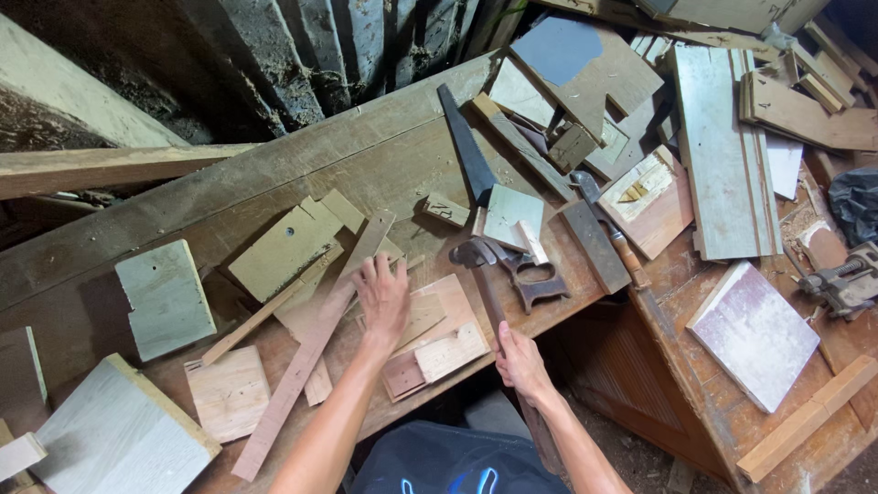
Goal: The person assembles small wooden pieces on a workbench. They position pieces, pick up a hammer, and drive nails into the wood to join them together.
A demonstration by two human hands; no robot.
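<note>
Left hand [382, 297]: fingers spread, palm flat on a long wooden strip [315, 343] and the scraps beside it.
Right hand [521, 361]: closed around the handle of a hammer [485, 284], its head resting near the bench's front edge.
Handsaw [494, 206]: just beyond the hammer head.
Bench [384, 151]: strewn with wood offcuts.
</note>
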